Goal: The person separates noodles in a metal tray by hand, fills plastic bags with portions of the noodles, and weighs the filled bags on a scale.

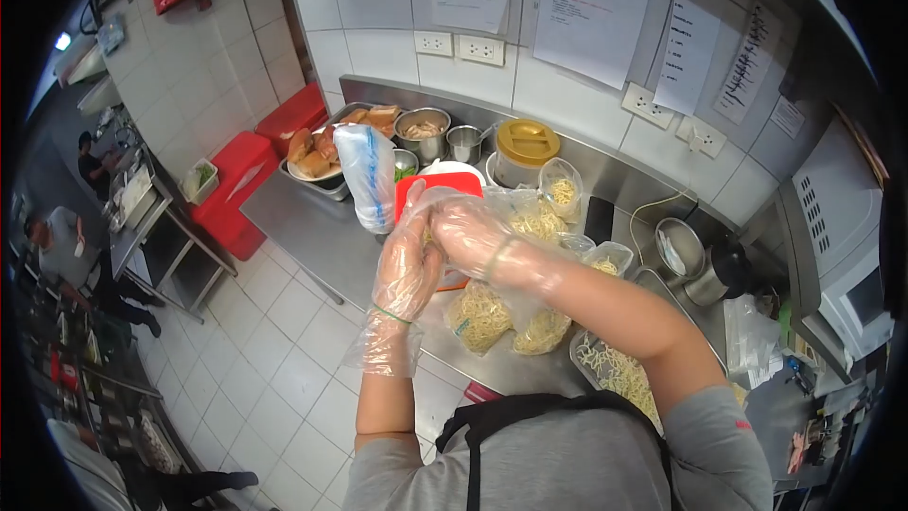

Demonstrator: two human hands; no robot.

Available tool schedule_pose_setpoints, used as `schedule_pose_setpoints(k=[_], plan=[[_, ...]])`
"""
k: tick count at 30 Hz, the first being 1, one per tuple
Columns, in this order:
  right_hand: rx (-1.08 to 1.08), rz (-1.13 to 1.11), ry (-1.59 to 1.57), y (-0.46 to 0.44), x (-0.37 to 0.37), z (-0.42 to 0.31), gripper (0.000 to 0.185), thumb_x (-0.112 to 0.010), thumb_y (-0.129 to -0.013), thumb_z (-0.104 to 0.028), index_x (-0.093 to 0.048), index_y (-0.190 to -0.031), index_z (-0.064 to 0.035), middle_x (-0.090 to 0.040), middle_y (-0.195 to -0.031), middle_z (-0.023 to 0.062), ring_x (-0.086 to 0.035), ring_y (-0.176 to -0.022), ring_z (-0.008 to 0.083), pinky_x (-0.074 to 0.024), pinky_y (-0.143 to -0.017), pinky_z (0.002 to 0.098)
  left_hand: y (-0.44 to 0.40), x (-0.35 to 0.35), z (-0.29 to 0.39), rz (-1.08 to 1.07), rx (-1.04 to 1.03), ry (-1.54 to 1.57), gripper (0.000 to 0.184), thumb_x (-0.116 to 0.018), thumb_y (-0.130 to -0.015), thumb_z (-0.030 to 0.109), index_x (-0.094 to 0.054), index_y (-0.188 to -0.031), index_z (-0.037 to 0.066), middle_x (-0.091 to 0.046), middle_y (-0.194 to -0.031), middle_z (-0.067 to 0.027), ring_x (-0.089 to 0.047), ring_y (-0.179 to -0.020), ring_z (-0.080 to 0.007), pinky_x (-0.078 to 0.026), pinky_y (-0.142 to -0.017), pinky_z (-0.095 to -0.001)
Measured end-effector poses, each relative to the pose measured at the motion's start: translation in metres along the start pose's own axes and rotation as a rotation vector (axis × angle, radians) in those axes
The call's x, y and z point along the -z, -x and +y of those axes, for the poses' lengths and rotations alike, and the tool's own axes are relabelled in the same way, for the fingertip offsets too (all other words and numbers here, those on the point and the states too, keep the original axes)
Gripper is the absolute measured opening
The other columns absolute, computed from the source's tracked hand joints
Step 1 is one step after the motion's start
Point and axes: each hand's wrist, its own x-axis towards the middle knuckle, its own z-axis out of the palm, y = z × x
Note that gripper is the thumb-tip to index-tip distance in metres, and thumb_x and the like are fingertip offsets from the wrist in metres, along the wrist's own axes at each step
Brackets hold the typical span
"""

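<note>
Both my hands wear clear plastic gloves with bands at the wrists, and they meet above the steel table. My left hand is upright, its fingers bent toward the other hand. My right hand is curled closed against it. A small yellowish bit shows between them, but what they grip is hidden. Behind the hands is a red tray-like thing. Just below my right hand lie a clear bag of noodles and another noodle bag. A rolled bundle of plastic bags stands beside my left hand.
Bread pieces fill a tray at the back left, near a steel pot and a yellow-lidded tub. A noodle tray sits at the right front. A microwave stands at the right; other people are at the far left.
</note>
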Motion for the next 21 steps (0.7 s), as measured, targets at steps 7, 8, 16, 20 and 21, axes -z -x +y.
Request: schedule_pose_setpoints(k=[7, 8, 16, 20, 21], plan=[[-0.022, -0.284, 0.187, -0.034, 0.013, 0.004, 0.019, -0.063, -0.074, -0.011, -0.072, -0.091, -0.0061, -0.069, -0.092, 0.0177, -0.068, -0.09, 0.034, -0.0539, -0.078, 0.0452, -0.011, 0.008, -0.016, -0.008, -0.007, 0.02, 0.055, -0.049, -0.076, -0.004, -0.052, -0.131, 0.001, -0.038, -0.148, -0.0224, -0.033, -0.14, -0.0362, -0.027, -0.114, -0.0412], [-0.014, -0.263, 0.196, -0.037, 0.022, 0.004, 0.018, -0.064, -0.073, -0.01, -0.073, -0.089, -0.0073, -0.069, -0.093, 0.0173, -0.068, -0.09, 0.0339, -0.054, -0.077, 0.045, -0.015, 0.01, -0.015, -0.01, -0.015, 0.022, 0.056, -0.049, -0.076, -0.003, -0.051, -0.132, 0.001, -0.038, -0.148, -0.0226, -0.033, -0.14, -0.0361, -0.027, -0.114, -0.0409], [0.039, 0.037, 0.037, -0.059, 0.067, 0.025, 0.029, -0.061, -0.069, 0.0, -0.074, -0.094, -0.0093, -0.069, -0.089, 0.0158, -0.066, -0.083, 0.0353, -0.0536, -0.073, 0.0405, -0.037, 0.014, -0.028, -0.018, 0.081, 0.093, 0.058, -0.048, -0.078, 0.005, -0.047, -0.136, 0.0, -0.039, -0.146, -0.0259, -0.031, -0.139, -0.0406, -0.025, -0.115, -0.0437], [-0.179, 0.046, -0.332, -0.064, 0.092, 0.022, 0.024, -0.063, -0.075, -0.003, -0.073, -0.097, -0.0056, -0.071, -0.09, 0.0155, -0.069, -0.082, 0.0288, -0.054, -0.075, 0.0372, -0.033, 0.018, -0.034, -0.035, 0.123, 0.127, 0.059, -0.051, -0.079, 0.008, -0.046, -0.138, 0.002, -0.038, -0.147, -0.0252, -0.031, -0.14, -0.0404, -0.025, -0.115, -0.043], [-0.274, -0.013, -0.452, -0.07, 0.088, 0.032, 0.019, -0.064, -0.078, -0.006, -0.073, -0.095, -0.0039, -0.072, -0.088, 0.0142, -0.07, -0.079, 0.0243, -0.0543, -0.074, 0.0348, -0.03, 0.022, -0.033, -0.054, 0.137, 0.123, 0.059, -0.051, -0.079, 0.008, -0.046, -0.138, 0.002, -0.038, -0.147, -0.0249, -0.032, -0.14, -0.04, -0.025, -0.115, -0.043]])
